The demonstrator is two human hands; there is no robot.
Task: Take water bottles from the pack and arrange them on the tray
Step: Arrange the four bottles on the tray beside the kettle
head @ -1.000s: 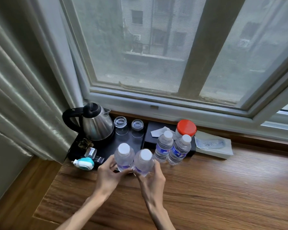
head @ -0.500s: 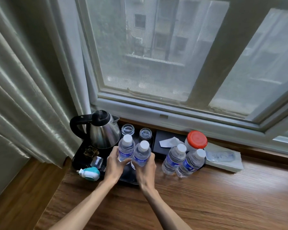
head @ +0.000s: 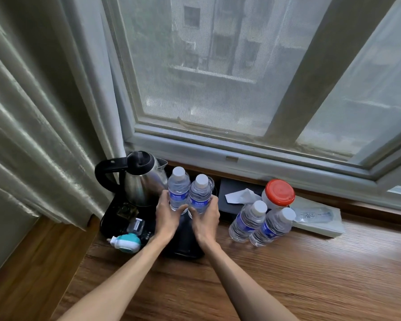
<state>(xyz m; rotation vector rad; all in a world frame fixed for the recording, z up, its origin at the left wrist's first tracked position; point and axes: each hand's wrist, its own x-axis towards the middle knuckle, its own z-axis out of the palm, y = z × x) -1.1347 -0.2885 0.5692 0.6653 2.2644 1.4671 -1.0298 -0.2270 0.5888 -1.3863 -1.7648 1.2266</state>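
Observation:
My left hand (head: 166,215) grips a clear water bottle (head: 178,188) with a white cap and blue label. Beside it my right hand (head: 205,217) grips a second, matching bottle (head: 200,195). Both bottles stand upright and touch each other over the black tray (head: 185,247), just right of the steel kettle (head: 141,179). Their bases are hidden by my fingers. Two more bottles (head: 247,221) (head: 272,227) stand on the wooden top to the right of the tray. No bottle pack is in view.
A teal and white plug-in device (head: 125,242) and a small glass (head: 136,225) sit at the tray's left front. A red-lidded jar (head: 278,193), a black tissue box (head: 236,193) and a wrapped packet (head: 317,216) lie along the window sill. A curtain (head: 33,112) hangs at left.
Both hands have carried their bottles away from the front of the wooden top, farther back over the tray, next to the kettle. The two bottles on the right have stayed put.

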